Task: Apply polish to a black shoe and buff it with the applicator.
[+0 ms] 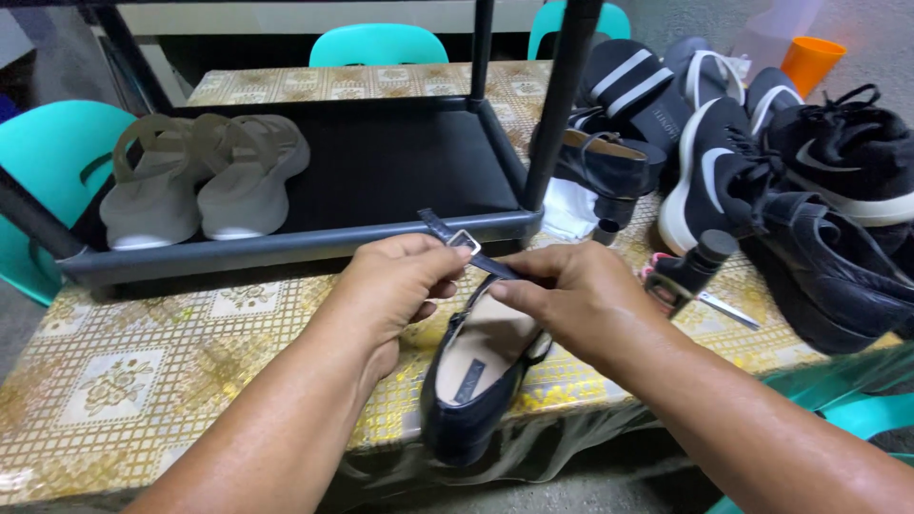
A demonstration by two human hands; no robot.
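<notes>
My left hand (395,286) and right hand (571,295) both pinch the buckled strap (464,245), steadying the navy shoe (476,381) at the worktop (124,381) edge.

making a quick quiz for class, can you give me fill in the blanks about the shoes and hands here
1. Both hands work the ankle strap of a dark ____ heeled shoe.
2. The pair of beige sandals sits on the black ____.
3. The left hand pinches the strap near its metal ____.
4. The cup at the far right is ____.

Missing words: blue; rack; buckle; orange
</notes>
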